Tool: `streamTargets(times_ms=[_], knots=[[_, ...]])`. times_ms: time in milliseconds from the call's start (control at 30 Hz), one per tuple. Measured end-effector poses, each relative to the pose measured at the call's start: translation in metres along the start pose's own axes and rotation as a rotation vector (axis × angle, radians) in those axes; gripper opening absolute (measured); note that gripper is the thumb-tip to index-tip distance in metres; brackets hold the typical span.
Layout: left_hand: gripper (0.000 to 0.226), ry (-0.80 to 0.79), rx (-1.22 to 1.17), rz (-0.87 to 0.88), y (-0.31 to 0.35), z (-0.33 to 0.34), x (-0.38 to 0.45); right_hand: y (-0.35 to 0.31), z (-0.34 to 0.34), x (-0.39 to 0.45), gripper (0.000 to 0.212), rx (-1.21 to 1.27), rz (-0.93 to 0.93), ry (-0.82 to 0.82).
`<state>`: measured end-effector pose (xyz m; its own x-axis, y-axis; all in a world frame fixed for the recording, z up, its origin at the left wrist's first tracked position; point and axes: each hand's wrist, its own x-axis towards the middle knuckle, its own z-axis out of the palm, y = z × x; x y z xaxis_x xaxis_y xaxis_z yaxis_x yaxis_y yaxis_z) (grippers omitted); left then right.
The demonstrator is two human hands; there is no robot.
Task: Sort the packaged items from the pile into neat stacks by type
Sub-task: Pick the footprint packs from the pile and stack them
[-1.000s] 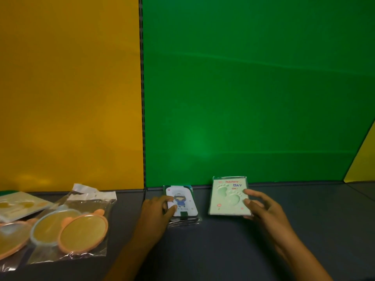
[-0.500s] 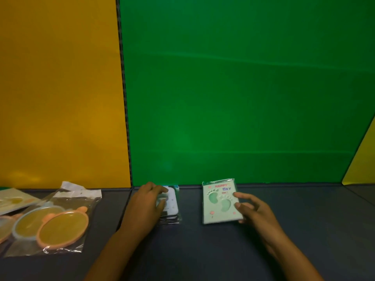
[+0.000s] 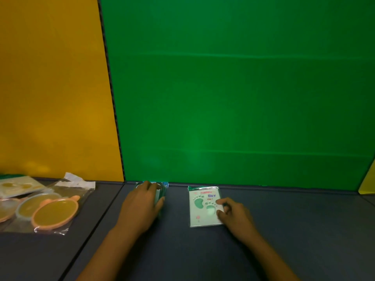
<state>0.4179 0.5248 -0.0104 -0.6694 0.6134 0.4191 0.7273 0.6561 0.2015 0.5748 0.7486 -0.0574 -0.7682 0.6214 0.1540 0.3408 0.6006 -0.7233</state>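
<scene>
Both hands on card packs at the foot of the green wall panel.

Your left hand (image 3: 142, 207) lies palm-down with straight fingers over the small card stack (image 3: 162, 191), hiding most of it. Right of that stack, the footprint card pack (image 3: 199, 207) lies flat on the dark table (image 3: 304, 230); your right hand (image 3: 233, 214) pinches its right edge with curled fingers. Left of the stack, well apart, sit the bagged oval mirrors (image 3: 50, 211).
</scene>
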Motion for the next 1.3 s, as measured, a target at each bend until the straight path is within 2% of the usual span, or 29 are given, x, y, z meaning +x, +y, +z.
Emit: streamTargets(times_ms=[200,467,700,867,1000,1300], knots=[[0.044,-0.001,0.036,-0.031,0.009,-0.004,-0.007,-0.003,0.002,-0.005,0.038,-0.324,-0.061,-0.047],[0.044,0.001,0.016,-0.045,0.007,-0.017,-0.019,-0.013,-0.009,-0.004,0.049,-0.485,-0.148,-0.057],[0.045,0.079,0.021,-0.039,-0.022,-0.046,-0.036,-0.069,-0.008,-0.013,0.047,-0.597,-0.333,0.038],[0.046,0.083,0.085,-0.063,-0.068,-0.072,-0.061,-0.116,0.022,-0.028,0.052,-0.649,-0.407,0.069],[0.043,0.095,0.099,-0.098,-0.122,-0.098,-0.094,-0.16,0.062,-0.047,0.061,-0.642,-0.433,0.013],[0.044,0.108,0.113,-0.233,-0.231,-0.151,-0.174,-0.254,0.152,-0.085,0.065,-0.587,-0.535,-0.046]])
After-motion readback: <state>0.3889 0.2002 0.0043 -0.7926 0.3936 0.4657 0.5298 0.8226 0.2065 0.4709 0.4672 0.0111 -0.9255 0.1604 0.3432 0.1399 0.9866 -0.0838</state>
